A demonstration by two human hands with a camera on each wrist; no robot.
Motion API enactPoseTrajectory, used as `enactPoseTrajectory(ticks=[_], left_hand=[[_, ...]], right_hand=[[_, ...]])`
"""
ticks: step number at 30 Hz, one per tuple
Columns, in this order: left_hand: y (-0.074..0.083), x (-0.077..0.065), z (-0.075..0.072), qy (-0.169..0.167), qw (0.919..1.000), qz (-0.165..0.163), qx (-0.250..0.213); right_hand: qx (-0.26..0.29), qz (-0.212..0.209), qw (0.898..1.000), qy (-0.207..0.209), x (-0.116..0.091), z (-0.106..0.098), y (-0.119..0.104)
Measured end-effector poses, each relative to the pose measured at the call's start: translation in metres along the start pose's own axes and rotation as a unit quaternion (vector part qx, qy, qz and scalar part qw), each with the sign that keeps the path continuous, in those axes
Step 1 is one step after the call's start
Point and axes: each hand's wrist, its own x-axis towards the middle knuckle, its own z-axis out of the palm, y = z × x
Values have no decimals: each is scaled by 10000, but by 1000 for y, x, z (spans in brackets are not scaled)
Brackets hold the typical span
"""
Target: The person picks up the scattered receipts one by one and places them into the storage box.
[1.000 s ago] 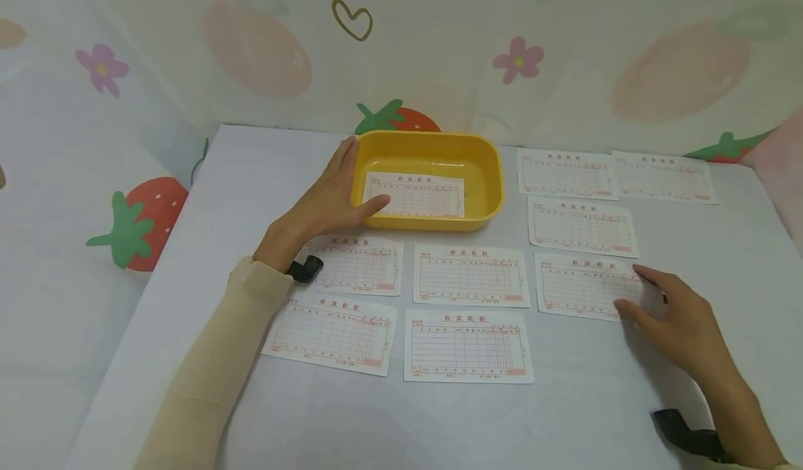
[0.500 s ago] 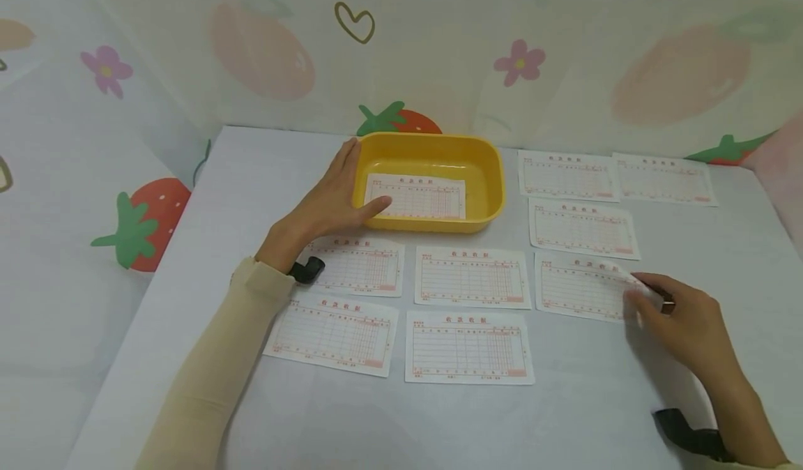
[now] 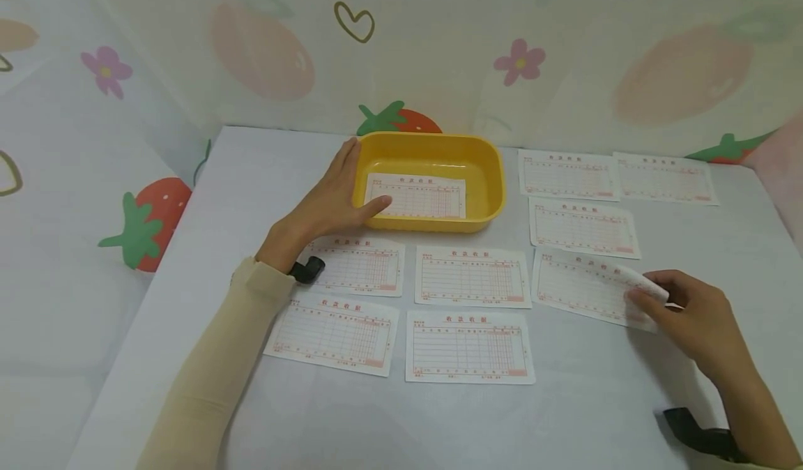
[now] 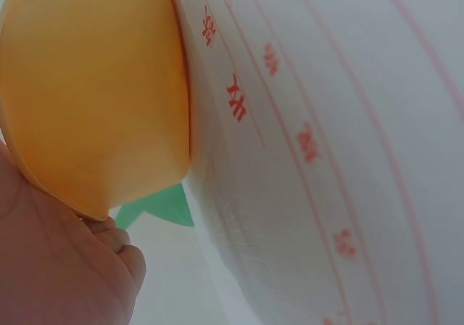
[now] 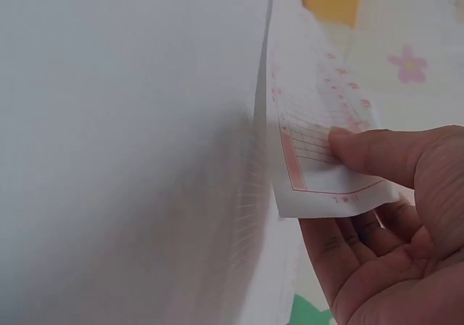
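At the back of the table stands a yellow plastic basin (image 3: 433, 225) with one printed receipt slip (image 3: 414, 196) lying inside. My left hand (image 3: 332, 194) holds the basin's left end, thumb over the front rim and fingers at the back corner; in the left wrist view its fingertips bend at the rim. My right hand (image 3: 696, 316) pinches the right edge of another receipt slip (image 3: 577, 289). That edge is lifted and curls upward, while the left part stays low near the table. The right wrist view has the thumb on the printed face of this slip (image 5: 312, 147) and the fingers behind it.
Right of the basin lie three more slips, among them one (image 3: 583, 228) just behind the pinched slip. Several slips, such as one (image 3: 470, 348) at the front, lie before the basin. A printed cloth (image 3: 439, 51) hangs behind the white table (image 3: 464, 428).
My right fingers have closed on the slip's right edge and raised it, so the paper now bends up and has turned slightly. My left hand and the basin have stayed in place.
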Motion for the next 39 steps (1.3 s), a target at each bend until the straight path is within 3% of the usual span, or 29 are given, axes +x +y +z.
enactPoseTrajectory(ticks=[16,20,24,27,39], left_hand=[[0,-2,-1,6,10000,58,-53],[0,-2,-1,11,10000,52,-43],[0,-2,-1,0,10000,37,-40],[-1,-2,-1,2,10000,44,-49],[0,-2,-1,-3,10000,26,-22]], right_hand=[[-99,369,9993,-62,0,-5,1],[-132,384,9991,-148,2,-8,2],[-150,236,9996,58,4,-11,4],[74,175,9996,221,5,-15,4],[1228,206,9921,176,11,-28,-6]])
